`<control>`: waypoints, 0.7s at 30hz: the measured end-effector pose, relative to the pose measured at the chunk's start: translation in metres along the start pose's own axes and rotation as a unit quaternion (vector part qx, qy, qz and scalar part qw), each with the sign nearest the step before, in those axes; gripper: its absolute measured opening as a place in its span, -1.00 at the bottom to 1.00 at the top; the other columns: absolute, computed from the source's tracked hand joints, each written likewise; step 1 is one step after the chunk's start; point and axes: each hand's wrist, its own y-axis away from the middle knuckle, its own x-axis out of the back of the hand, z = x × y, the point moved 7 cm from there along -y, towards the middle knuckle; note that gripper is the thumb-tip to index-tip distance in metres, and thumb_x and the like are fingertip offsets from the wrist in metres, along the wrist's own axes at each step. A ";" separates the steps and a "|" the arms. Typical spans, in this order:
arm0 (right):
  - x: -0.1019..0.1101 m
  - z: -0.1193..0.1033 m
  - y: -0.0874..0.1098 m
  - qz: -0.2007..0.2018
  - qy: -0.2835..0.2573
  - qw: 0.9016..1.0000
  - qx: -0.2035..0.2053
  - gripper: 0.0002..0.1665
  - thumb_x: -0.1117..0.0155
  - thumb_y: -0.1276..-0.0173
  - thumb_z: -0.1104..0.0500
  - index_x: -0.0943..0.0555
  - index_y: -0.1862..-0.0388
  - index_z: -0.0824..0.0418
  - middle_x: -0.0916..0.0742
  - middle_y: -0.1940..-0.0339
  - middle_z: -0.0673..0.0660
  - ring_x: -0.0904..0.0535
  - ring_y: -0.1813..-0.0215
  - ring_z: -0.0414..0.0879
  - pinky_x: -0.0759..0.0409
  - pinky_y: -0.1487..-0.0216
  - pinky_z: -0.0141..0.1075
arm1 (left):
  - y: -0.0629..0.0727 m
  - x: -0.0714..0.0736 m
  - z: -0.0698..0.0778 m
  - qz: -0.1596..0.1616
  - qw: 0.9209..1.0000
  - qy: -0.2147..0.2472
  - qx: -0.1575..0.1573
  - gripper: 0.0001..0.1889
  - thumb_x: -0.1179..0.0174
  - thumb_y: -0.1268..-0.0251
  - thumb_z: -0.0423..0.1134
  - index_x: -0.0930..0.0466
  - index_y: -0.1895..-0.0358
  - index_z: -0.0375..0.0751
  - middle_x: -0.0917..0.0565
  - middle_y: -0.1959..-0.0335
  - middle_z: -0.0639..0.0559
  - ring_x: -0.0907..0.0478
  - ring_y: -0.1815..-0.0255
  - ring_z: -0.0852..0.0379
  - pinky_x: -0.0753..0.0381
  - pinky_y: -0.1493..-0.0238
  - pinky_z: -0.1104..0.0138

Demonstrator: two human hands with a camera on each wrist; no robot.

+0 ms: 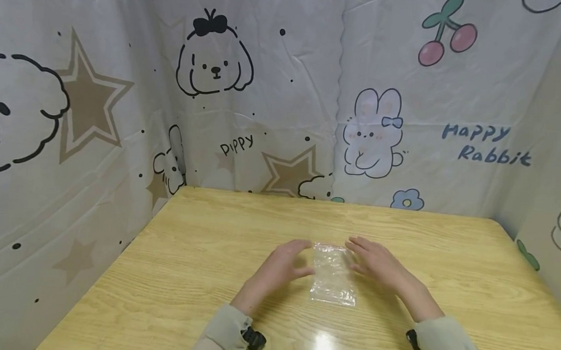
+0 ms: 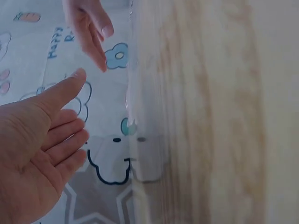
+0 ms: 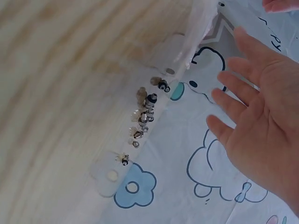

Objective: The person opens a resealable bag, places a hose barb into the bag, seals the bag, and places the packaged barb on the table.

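Note:
A clear plastic zip bag [image 1: 333,276] lies flat on the wooden table between the two hands, its reddish seal line on the far side. On its left, the left hand [image 1: 281,264] has thumb and fingers spread apart with nothing between them; the fingertips come close to the bag's edge. The right hand [image 1: 375,260] is at the bag's upper right corner, fingers extended and slightly bent, palm facing inward. In the right wrist view, several small silver and black metal parts [image 3: 145,116] stand in a row on the table beyond the bag [image 3: 194,35]; the right hand hides them in the head view.
The yellow wood-grain table [image 1: 202,255] reaches back to a white curtain [image 1: 289,92] printed with cartoon animals, which also encloses both sides. A black strap [image 1: 254,341] circles the left sleeve, and another strap [image 1: 413,340] the right one.

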 end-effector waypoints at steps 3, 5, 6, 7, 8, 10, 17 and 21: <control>-0.003 -0.001 -0.002 -0.021 -0.016 1.000 0.003 -0.44 -0.30 -0.32 0.20 -0.49 -0.25 0.40 -0.55 -0.29 0.41 -0.47 -0.30 0.34 -0.42 -0.29 0.17 | 0.001 -0.004 0.006 -0.030 0.999 -0.019 -0.010 -0.42 -0.34 -0.20 -0.02 -0.49 -0.27 -0.16 -0.58 -0.27 -0.04 -0.50 -0.32 0.02 -0.43 -0.36 0.18; -0.004 -0.001 -0.003 -0.037 -0.030 0.999 -0.001 -0.50 -0.28 -0.33 0.23 -0.51 -0.21 0.40 -0.57 -0.27 0.40 -0.49 -0.29 0.34 -0.43 -0.29 0.15 | 0.002 -0.009 0.009 -0.053 0.998 -0.030 -0.020 -0.47 -0.33 -0.21 -0.01 -0.55 -0.22 -0.15 -0.63 -0.21 -0.01 -0.54 -0.27 0.05 -0.46 -0.33 0.22; -0.005 -0.002 -0.003 -0.046 -0.034 0.998 -0.003 -0.53 -0.26 -0.35 0.24 -0.53 -0.20 0.39 -0.58 -0.26 0.39 -0.50 -0.28 0.33 -0.44 -0.28 0.14 | 0.002 -0.011 0.011 -0.065 0.997 -0.035 -0.029 -0.49 -0.33 -0.21 -0.01 -0.57 -0.19 -0.14 -0.65 -0.18 0.00 -0.56 -0.24 0.07 -0.48 -0.31 0.25; -0.006 -0.002 -0.003 -0.054 -0.040 0.998 -0.005 -0.55 -0.25 -0.36 0.25 -0.53 -0.19 0.38 -0.58 -0.25 0.38 -0.50 -0.28 0.32 -0.44 -0.29 0.14 | 0.003 -0.012 0.014 -0.077 0.996 -0.039 -0.037 -0.52 -0.33 -0.22 -0.02 -0.59 -0.16 -0.14 -0.67 -0.15 0.02 -0.59 -0.21 0.10 -0.50 -0.28 0.28; -0.007 -0.003 -0.003 -0.061 -0.045 0.997 -0.007 -0.57 -0.24 -0.37 0.25 -0.54 -0.19 0.38 -0.59 -0.25 0.38 -0.50 -0.28 0.32 -0.44 -0.28 0.14 | 0.003 -0.014 0.016 -0.088 0.994 -0.043 -0.046 -0.55 -0.33 -0.22 -0.02 -0.61 -0.14 -0.13 -0.69 -0.12 0.04 -0.61 -0.18 0.12 -0.52 -0.26 0.31; -0.008 -0.003 -0.004 -0.074 -0.054 0.996 -0.012 -0.57 -0.22 -0.39 0.25 -0.54 -0.20 0.38 -0.59 -0.25 0.37 -0.50 -0.28 0.32 -0.44 -0.28 0.14 | 0.005 -0.018 0.020 -0.109 0.991 -0.044 -0.066 -0.60 -0.32 -0.24 -0.03 -0.65 -0.08 -0.12 -0.71 -0.07 0.07 -0.63 -0.12 0.18 -0.54 -0.20 0.38; -0.014 -0.001 -0.004 -0.100 -0.063 0.993 -0.019 -0.58 -0.17 -0.42 0.25 -0.53 -0.21 0.37 -0.61 -0.23 0.35 -0.51 -0.27 0.30 -0.43 -0.29 0.13 | 0.013 -0.031 0.033 -0.165 0.975 -0.049 -0.142 -0.75 -0.29 -0.29 -0.04 -0.71 0.07 -0.06 -0.76 0.11 0.16 -0.65 0.06 0.36 -0.52 -0.08 0.56; -0.016 -0.001 -0.003 -0.107 -0.069 0.992 -0.020 -0.60 -0.16 -0.42 0.26 -0.53 -0.20 0.39 -0.62 -0.22 0.36 -0.51 -0.28 0.31 -0.42 -0.30 0.13 | 0.017 -0.036 0.038 -0.179 0.966 -0.085 -0.168 -0.77 -0.26 -0.31 -0.01 -0.72 0.11 -0.02 -0.76 0.15 0.20 -0.64 0.12 0.41 -0.50 -0.08 0.58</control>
